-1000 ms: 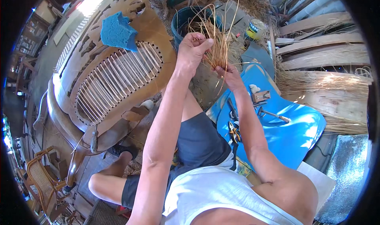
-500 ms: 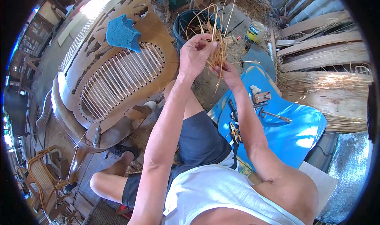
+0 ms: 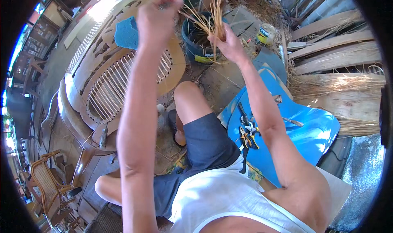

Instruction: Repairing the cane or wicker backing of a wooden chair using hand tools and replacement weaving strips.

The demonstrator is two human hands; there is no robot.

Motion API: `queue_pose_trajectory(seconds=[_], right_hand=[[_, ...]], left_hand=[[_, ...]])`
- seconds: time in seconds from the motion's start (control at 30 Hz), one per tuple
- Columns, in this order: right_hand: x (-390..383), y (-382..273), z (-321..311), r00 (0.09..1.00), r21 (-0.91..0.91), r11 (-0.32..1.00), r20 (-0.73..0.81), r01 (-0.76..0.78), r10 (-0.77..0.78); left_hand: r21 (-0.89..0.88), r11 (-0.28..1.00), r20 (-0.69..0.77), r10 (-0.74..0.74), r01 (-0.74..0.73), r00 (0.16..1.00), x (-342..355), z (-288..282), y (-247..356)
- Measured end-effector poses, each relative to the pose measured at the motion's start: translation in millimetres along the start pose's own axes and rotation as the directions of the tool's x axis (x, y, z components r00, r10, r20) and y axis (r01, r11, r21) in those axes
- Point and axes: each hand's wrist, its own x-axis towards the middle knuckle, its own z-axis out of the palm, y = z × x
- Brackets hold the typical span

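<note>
Dusty floor (image 3: 215, 83) lies around a big carved wooden frame (image 3: 177, 65). The right hand (image 3: 229, 44) has a tight grip on a bunch of thin tan strips (image 3: 216, 20), up in front of the round bucket (image 3: 192, 46). The left hand (image 3: 157, 18), all blurry, hides part of the frame; I cannot tell if its grip holds something. Pliers (image 3: 246, 139) lie near the left edge of the shiny blue sheet (image 3: 303, 139).

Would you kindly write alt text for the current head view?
A person's right hand grips a bundle of tan strands near a bucket; the blurred left hand partly hides a carved wooden furniture frame. Pliers lie on a blue surface.
</note>
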Motion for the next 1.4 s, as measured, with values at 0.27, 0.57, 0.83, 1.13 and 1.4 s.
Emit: queue_pose_trajectory(seconds=[0.27, 0.57, 0.83, 1.13, 1.4], right_hand=[[44, 35, 25, 0.899, -0.549, 0.763, 0.428, 0.342, -0.095], [48, 106, 8, 0.881, -0.591, 0.672, 0.419, 0.447, -0.218], [68, 160, -62, 0.938, -0.79, 0.557, 0.343, 0.256, 0.056], [77, 153, -38, 0.931, -0.905, 0.404, 0.256, 0.135, 0.261], [85, 170, -68, 0.961, -0.964, 0.216, 0.196, 0.154, 0.192]], left_hand=[[-0.718, 0.694, 0.05, -0.03, 0.057, 0.998, 48, -150, 33], [0.572, 0.809, -0.26, 0.022, 0.136, 0.965, -89, -440, 33], [-0.019, 0.713, -0.835, -0.396, 0.7, 0.381, -418, -817, 97], [0.232, -0.527, -0.967, -0.218, 0.818, 0.134, -557, -825, 149], [0.685, 0.482, -0.441, -0.321, 0.545, 0.838, -337, -515, 12]])
